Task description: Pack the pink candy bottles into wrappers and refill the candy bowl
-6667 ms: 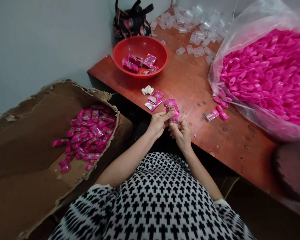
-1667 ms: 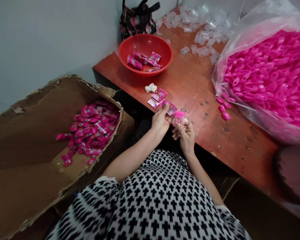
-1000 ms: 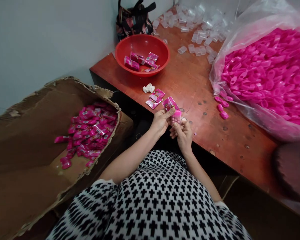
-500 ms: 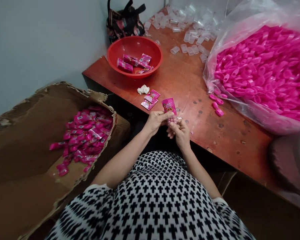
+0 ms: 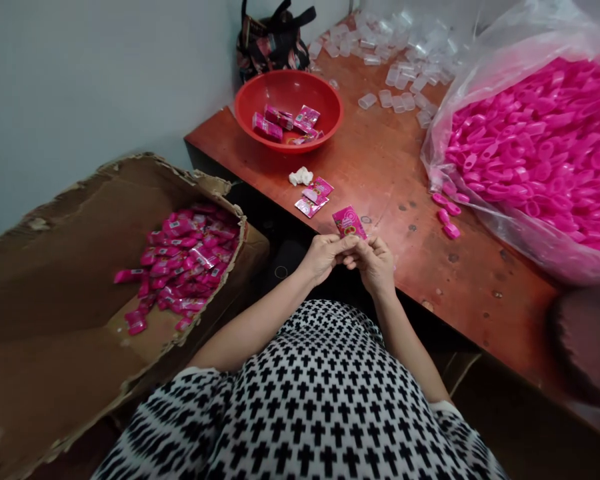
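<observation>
Pink wrapper [image 5: 349,221] is at the near edge of the tabletop [image 5: 460,287], pinched in the grip of left hand [image 5: 325,257] and right hand [image 5: 379,265]; contents hidden. Wrapped packets [image 5: 183,263] fill part of the carton [image 5: 45,320]; wrapper bundles [image 5: 267,127] in the bowl [image 5: 325,93] appear unused.

Dim, cool light, softening toward the edges
a pale sheen lies on the tabletop [image 5: 411,241]; near-black shadow beneath it; small glints on the clear cups [image 5: 408,101] — wide-lens stretch pulls at the carton [image 5: 35,300]; print on the pink sachet [image 5: 349,221] too soft to read
</observation>
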The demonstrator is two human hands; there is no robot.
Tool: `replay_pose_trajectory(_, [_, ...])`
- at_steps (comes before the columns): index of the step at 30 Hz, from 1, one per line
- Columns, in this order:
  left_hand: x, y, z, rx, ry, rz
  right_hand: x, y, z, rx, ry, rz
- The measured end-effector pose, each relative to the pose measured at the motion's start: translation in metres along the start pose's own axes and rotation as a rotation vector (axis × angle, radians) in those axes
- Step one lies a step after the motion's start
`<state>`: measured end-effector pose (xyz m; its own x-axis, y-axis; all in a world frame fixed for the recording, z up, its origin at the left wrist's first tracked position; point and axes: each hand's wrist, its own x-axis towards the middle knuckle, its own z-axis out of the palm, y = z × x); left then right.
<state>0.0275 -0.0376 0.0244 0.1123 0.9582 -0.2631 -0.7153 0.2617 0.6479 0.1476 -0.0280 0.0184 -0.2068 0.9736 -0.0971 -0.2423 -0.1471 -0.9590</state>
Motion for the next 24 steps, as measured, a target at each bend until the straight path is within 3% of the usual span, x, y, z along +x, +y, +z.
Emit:
replay_pose_trajectory(4, [-0.018, -0.002, -0.003, -0.044, -0.005, 0.009, 0.001, -0.003, 0.005, -0.081, -0.002, 0.021])
replay_pose_trajectory(7, [-0.037, 0.012, -0.012, -0.121, 0.066, 0.099, -0.002, -0.009, 0.008, -0.181, -0.02, -0.027])
replay_pose_trajectory(10, [-0.06, 0.043, -0.036, -0.138, 0.228, 0.252, -0.003, -0.012, 0.006, -0.284, 0.042, -0.086])
replay_pose_trajectory(12, [-0.081, 0.065, -0.065, -0.031, 0.37, 0.275, -0.003, -0.013, 0.0, -0.363, 0.112, -0.105])
replay_pose_trajectory(16, [-0.129, 0.099, -0.145, 0.434, 0.615, 0.056, -0.011, -0.016, -0.025, -0.557, 0.27, -0.137])
replay_pose_trajectory(19, [-0.147, 0.118, -0.208, 1.083, 0.775, 0.127, -0.019, -0.021, -0.047, -0.98, 0.4, -0.188])
replay_pose_trajectory(21, [-0.138, 0.128, -0.241, 1.504, 0.766, 0.159, -0.024, -0.022, -0.06, -1.271, 0.42, -0.185])
replay_pose_trajectory(24, [-0.091, 0.137, -0.269, 1.894, 0.577, 0.103, -0.025, -0.016, -0.07, -1.405, 0.325, -0.27])
